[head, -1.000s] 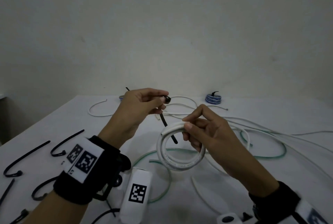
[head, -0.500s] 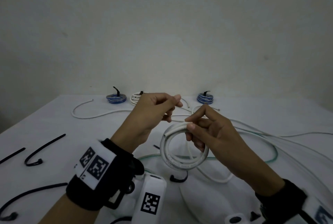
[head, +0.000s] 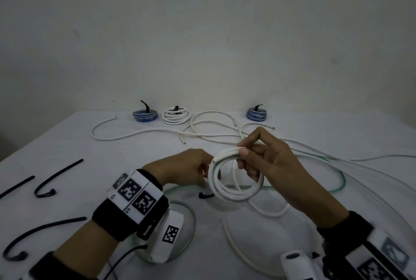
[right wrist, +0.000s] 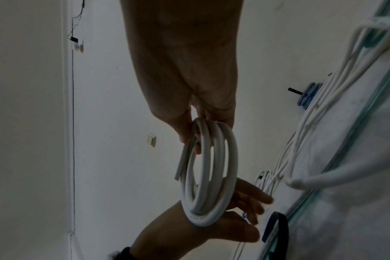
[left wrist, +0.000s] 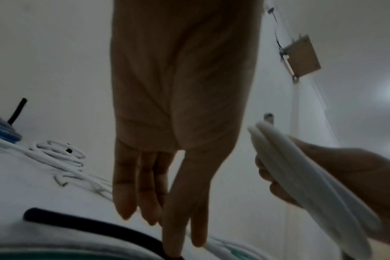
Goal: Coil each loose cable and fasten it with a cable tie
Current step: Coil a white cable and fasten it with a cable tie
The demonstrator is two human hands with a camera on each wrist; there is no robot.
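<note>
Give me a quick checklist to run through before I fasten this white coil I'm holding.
1. Coil gripped: ok. The right hand holds the white coil clear of the table.
2. Loops gathered: ok, though one cut end hangs loose from the bundle.
3. Tie in hand: not ok. The black cable tie lies on the table beneath the left hand.
4. Left fingers on the tie: cannot tell. They point straight down at it, but contact is unclear.
5. Spare ties available: ok, on the table to the left.
</note>
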